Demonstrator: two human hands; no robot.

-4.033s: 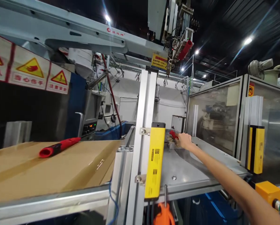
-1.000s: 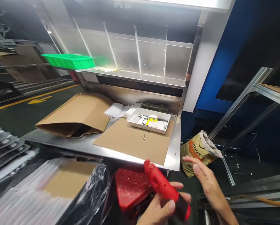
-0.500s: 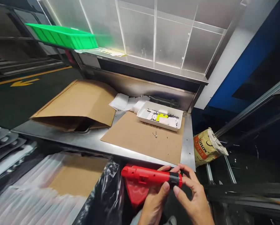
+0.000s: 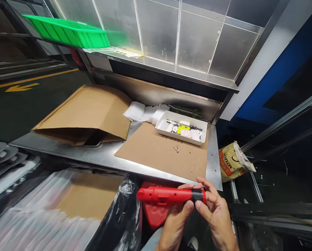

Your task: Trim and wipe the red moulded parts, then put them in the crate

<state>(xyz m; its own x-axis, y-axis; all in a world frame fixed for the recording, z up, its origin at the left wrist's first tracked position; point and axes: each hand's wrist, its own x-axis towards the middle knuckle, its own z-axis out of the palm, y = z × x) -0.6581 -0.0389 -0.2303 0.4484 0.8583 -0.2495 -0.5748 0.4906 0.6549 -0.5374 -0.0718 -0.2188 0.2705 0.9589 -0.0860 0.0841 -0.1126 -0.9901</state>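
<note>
Red tool [image 4: 169, 195] lies across in front of me, long axis L–R, approx parallel to the front edge of the steel bench [image 4: 213, 157] and just below it. Black-banded end points to my R, red tip to my L. Both hands are clamped on it, close together: L hand [image 4: 174, 228] under the barrel w/ thumb up on its side, R hand [image 4: 216, 218] wrapped round the black band, so R is nearer that end. Neither is near the tip. Below the tool: red plastic piece [image 4: 152, 214], black bag [image 4: 122, 216] beside it. On bench: cardboard sheet [image 4: 150, 153] w/ small screw [image 4: 176, 149], white tray [image 4: 180, 137] behind.
</note>
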